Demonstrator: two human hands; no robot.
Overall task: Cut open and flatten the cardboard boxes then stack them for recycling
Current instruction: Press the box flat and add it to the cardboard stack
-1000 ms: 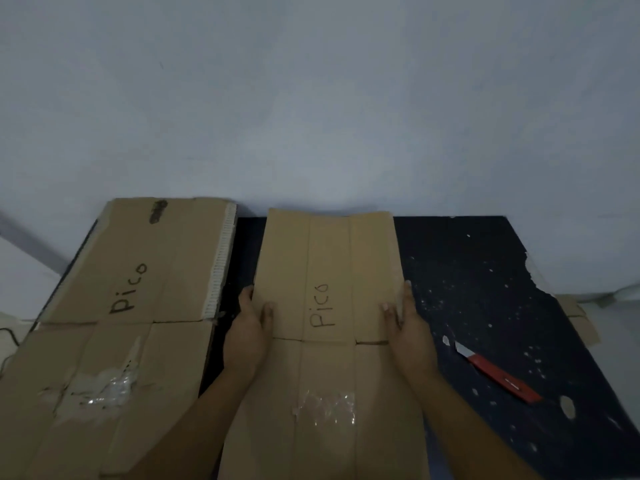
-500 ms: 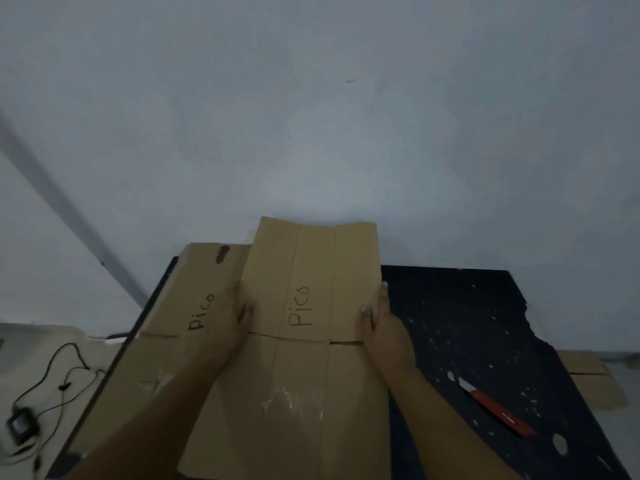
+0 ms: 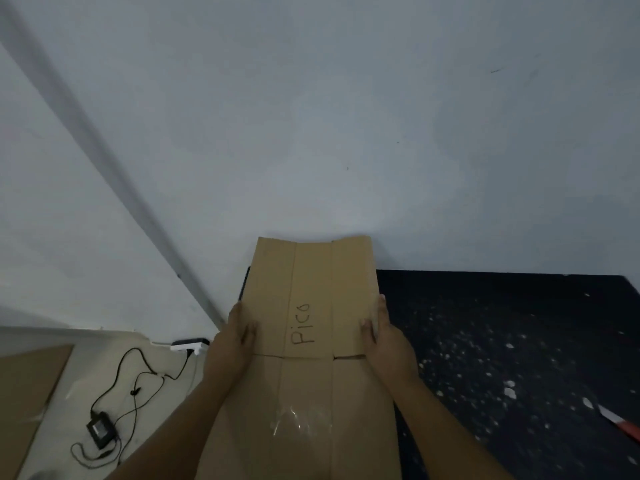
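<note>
i see my left hand [image 3: 232,336] and right hand [image 3: 384,336] gripping the side edges of a flattened cardboard box [image 3: 311,341], creased brown panels, "pico" handwritten in marker, clear tape patch near me, above the speckled black counter [image 3: 502,341], fingers curled underneath

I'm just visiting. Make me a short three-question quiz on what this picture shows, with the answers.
1. True or false: both hands hold the flattened cardboard by its side edges.
2. Which word is handwritten on the cardboard? A) Pico B) Fragile C) Top
3. What lies on the dark table at the far right edge of the view?

Key
1. True: the left hand and the right hand each grip one side.
2. A
3. A knife with a red handle, apart from the hands.
</note>
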